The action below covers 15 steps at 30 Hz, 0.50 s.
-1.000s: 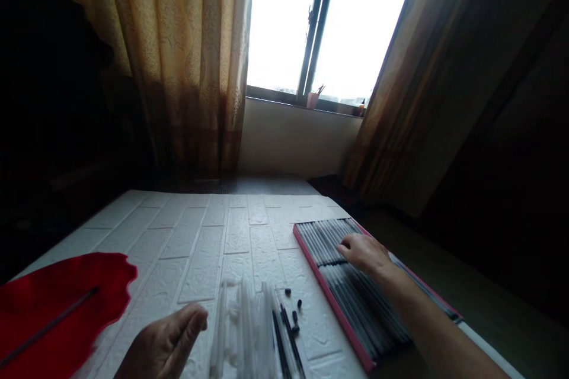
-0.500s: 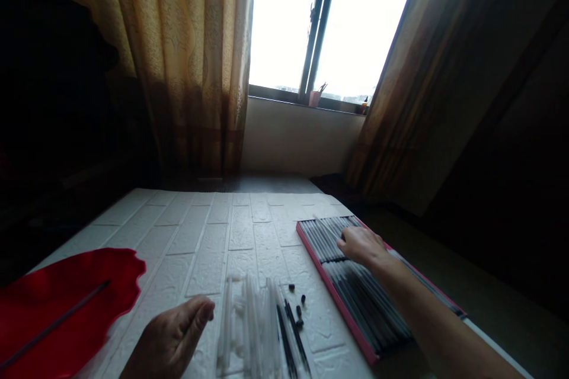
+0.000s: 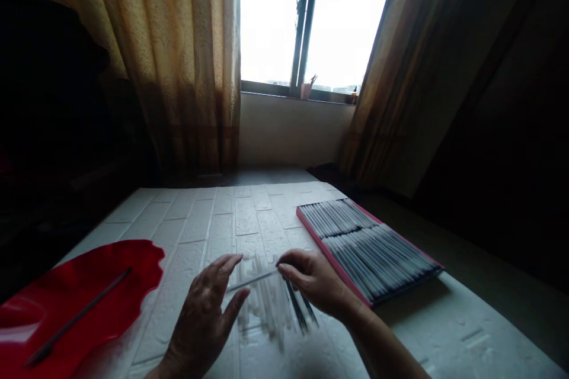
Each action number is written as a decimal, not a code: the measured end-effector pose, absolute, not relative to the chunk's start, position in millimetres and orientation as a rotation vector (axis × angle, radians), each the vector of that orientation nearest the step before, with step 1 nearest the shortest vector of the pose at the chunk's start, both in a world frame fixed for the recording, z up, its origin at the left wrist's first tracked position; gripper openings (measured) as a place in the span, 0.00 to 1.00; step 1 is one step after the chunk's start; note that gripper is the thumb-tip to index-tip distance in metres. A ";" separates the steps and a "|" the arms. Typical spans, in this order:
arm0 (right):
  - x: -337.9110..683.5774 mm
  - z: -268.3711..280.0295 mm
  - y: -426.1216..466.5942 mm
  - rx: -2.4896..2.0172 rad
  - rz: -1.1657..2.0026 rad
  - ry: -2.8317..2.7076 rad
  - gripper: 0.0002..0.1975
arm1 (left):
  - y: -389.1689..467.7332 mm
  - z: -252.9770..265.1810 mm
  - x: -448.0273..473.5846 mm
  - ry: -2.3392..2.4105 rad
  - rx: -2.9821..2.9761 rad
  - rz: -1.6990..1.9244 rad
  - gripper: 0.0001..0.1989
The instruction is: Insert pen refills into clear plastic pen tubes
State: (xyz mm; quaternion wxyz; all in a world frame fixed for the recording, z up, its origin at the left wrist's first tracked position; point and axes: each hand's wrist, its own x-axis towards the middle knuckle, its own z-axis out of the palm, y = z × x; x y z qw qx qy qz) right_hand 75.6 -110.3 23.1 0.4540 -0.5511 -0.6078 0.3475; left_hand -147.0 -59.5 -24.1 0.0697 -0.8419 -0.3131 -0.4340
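Right hand (image 3: 313, 281): we pinch a pen (image 3: 258, 279), seemingly for hand-over.
Left hand (image 3: 204, 305): fingers spread; we likely must close them.

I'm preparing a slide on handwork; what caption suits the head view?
Right hand holding a slim rod toward the open left hand, over translucent tubes, beside a pink-edged tray.

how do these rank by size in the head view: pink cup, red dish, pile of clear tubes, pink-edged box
Largest to smallest, as they look:
1. red dish, cut off by the frame and nearer the camera
2. pink-edged box
3. pile of clear tubes, blurred
4. pink cup, farthest away
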 end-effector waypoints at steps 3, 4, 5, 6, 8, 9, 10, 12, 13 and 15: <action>68.8 18.4 -104.4 -1.266 1.045 -1.315 0.09 | -60.9 -31.1 -144.1 -0.891 -2.578 -1.283 0.17; 68.5 18.3 -102.3 -1.250 1.080 -1.278 0.10 | -60.5 -33.4 -143.8 -0.884 -2.579 -1.287 0.17; 68.6 18.7 -100.1 -1.243 1.101 -1.254 0.12 | -59.8 -35.2 -143.8 -0.882 -2.577 -1.291 0.17; 69.2 19.4 -98.1 -1.240 1.116 -1.239 0.13 | -59.0 -36.7 -144.1 -0.886 -2.572 -1.296 0.17; 70.8 21.3 -93.7 -1.231 1.148 -1.194 0.17 | -57.3 -37.8 -145.2 -0.906 -2.560 -1.302 0.17; 71.6 22.2 -91.2 -1.228 1.159 -1.171 0.19 | -56.7 -37.5 -145.9 -0.917 -2.556 -1.304 0.17; 72.2 22.9 -88.6 -1.224 1.166 -1.151 0.21 | -56.5 -36.7 -146.4 -0.929 -2.554 -1.304 0.17; 72.7 23.0 -83.3 -1.217 1.174 -1.124 0.24 | -57.1 -34.0 -147.2 -0.955 -2.546 -1.302 0.17; 72.6 22.1 -81.1 -1.215 1.178 -1.116 0.25 | -58.0 -32.4 -147.5 -0.967 -2.543 -1.301 0.16; 71.7 18.1 -78.5 -1.208 1.194 -1.102 0.25 | -60.6 -29.6 -148.1 -0.993 -2.558 -1.290 0.16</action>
